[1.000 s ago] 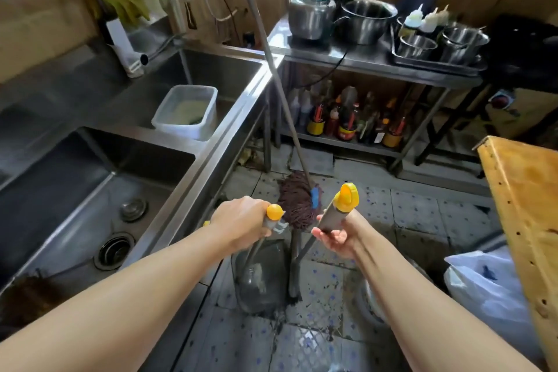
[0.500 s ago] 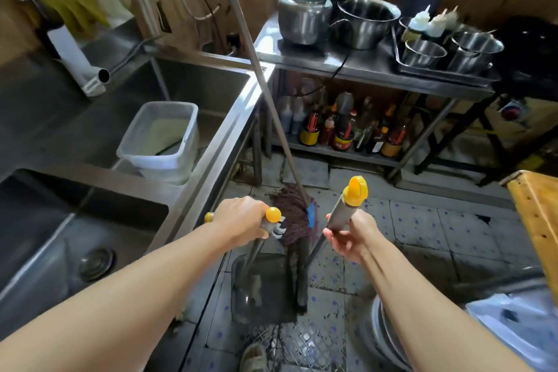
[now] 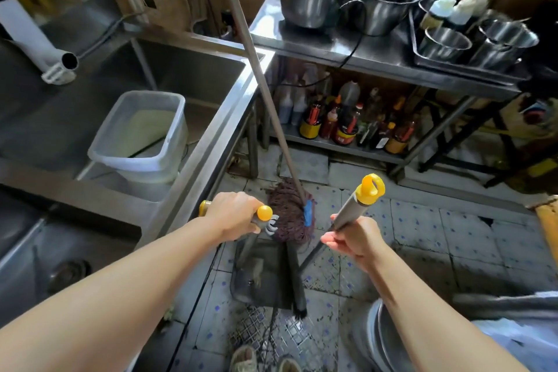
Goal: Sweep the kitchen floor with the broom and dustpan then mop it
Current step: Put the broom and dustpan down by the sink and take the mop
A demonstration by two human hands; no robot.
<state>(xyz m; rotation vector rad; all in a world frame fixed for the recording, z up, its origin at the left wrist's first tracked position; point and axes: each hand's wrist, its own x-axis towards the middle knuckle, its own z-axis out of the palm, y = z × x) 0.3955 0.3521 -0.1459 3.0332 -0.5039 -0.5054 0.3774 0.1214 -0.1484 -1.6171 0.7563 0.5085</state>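
Observation:
My left hand (image 3: 234, 216) grips the grey, yellow-capped handle of the dark dustpan (image 3: 261, 278), whose pan rests on the tiled floor (image 3: 422, 238) below. My right hand (image 3: 351, 240) grips the grey broom handle (image 3: 351, 205) just under its yellow loop cap; the dark broom head (image 3: 297, 287) stands at the dustpan's right edge. Behind them a mop (image 3: 290, 214) with a maroon string head sits on the floor, its long pole leaning up against the sink corner.
A steel double sink (image 3: 211, 136) with a plastic tub (image 3: 142, 136) runs along the left. A steel table (image 3: 377, 57) carries a kettle, bowls and bottles, with sauce bottles on its lower shelf. A metal basin (image 3: 380, 338) and a floor drain grate (image 3: 271, 326) lie near my feet.
My view has shifted down and left and drawn closer. Both hands keep their grips; the broom handle has tilted further right while its head stays at the dustpan.

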